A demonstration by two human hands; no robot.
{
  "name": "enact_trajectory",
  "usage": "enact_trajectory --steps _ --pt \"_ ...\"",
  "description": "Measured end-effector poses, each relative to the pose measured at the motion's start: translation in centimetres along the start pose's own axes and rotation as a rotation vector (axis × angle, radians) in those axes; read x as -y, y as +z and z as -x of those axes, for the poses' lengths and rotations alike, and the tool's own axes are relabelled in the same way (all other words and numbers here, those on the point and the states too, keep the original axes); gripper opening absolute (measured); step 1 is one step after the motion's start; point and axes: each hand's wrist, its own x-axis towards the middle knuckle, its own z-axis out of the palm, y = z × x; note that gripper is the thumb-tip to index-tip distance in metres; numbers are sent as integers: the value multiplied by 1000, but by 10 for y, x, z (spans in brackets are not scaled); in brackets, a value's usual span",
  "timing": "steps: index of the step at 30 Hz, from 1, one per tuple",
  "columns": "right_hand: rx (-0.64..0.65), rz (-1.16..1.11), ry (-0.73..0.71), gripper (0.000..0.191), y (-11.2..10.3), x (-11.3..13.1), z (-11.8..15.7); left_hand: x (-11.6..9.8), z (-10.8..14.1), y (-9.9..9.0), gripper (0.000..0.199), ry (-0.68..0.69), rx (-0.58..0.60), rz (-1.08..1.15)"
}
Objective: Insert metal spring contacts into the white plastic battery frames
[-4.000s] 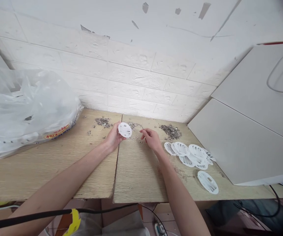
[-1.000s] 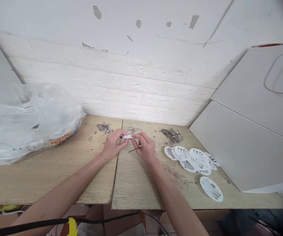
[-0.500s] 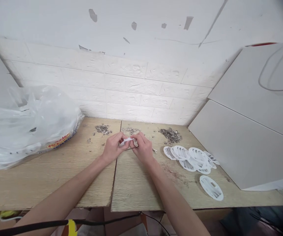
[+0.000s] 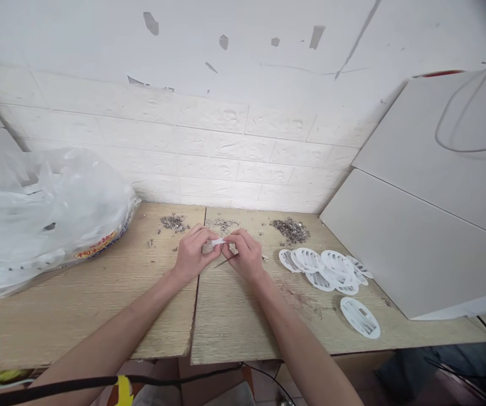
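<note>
Between my hands is a small white plastic piece (image 4: 217, 242), seen nearly edge-on above the table. My left hand (image 4: 192, 251) pinches its left end with thumb and fingers. My right hand (image 4: 245, 255) is closed on the other end and also keeps a pair of thin metal tweezers (image 4: 225, 261) in the palm; the tip points down left and the back end shows at the right. The fingers hide much of the piece. Just behind the hands lies a loose scatter of small metal parts (image 4: 222, 225).
Heaps of small metal parts lie at left (image 4: 173, 222) and right (image 4: 291, 230). Several slotted white plastic discs (image 4: 308, 260) overlap at right, with a single disc (image 4: 360, 318) nearer. A filled plastic bag (image 4: 57, 220) stands left; white panels (image 4: 395, 242) lean right. A black cable (image 4: 175, 382) crosses in front.
The white piece has been tilted so that less of its face shows. The tweezers' tip now shows further below the fingers. The whole view has shifted slightly.
</note>
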Motion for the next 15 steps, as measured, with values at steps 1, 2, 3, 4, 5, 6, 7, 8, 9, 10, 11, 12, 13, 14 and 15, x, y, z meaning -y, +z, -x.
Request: enact_trajectory --steps 1,2,3,4,5,6,7,8,9,10,11,12,13,14,15 --pt "22 -10 33 9 0 0 0 0 0 1 1 -46 9 12" --pt "47 -26 75 9 -1 0 0 0 1 2 2 -110 20 28" --pt "76 -50 126 9 -1 0 0 0 1 3 4 -194 29 53" --pt "104 -82 188 8 -2 1 -1 1 2 5 7 -293 37 94" --pt "129 -125 259 8 -3 1 -3 2 2 6 9 -400 41 155" --pt "148 -179 337 11 -4 1 -4 3 2 8 12 -504 38 237" --pt "162 -241 419 15 -5 2 -6 5 2 10 15 -598 26 329" --pt "168 -302 501 19 -6 2 -8 6 2 12 20 -678 8 421" --pt "168 -359 579 21 -7 2 -10 7 1 13 24 -743 -15 499" --pt "166 -408 649 22 -8 2 -12 8 0 13 29 -796 -37 557" --pt "165 -446 709 22 -8 2 -13 9 0 14 33 -838 -56 592" --pt "165 -472 756 23 -8 1 -13 9 -1 14 36 -869 -67 609" --pt "170 -490 791 24 -8 0 -13 9 -1 14 38 -889 -71 614" --pt "175 -506 814 25 -7 -1 -13 10 -1 13 39 -897 -69 614" --pt "185 -521 827 26 -6 -2 -12 10 -1 13 39 -900 -66 611"
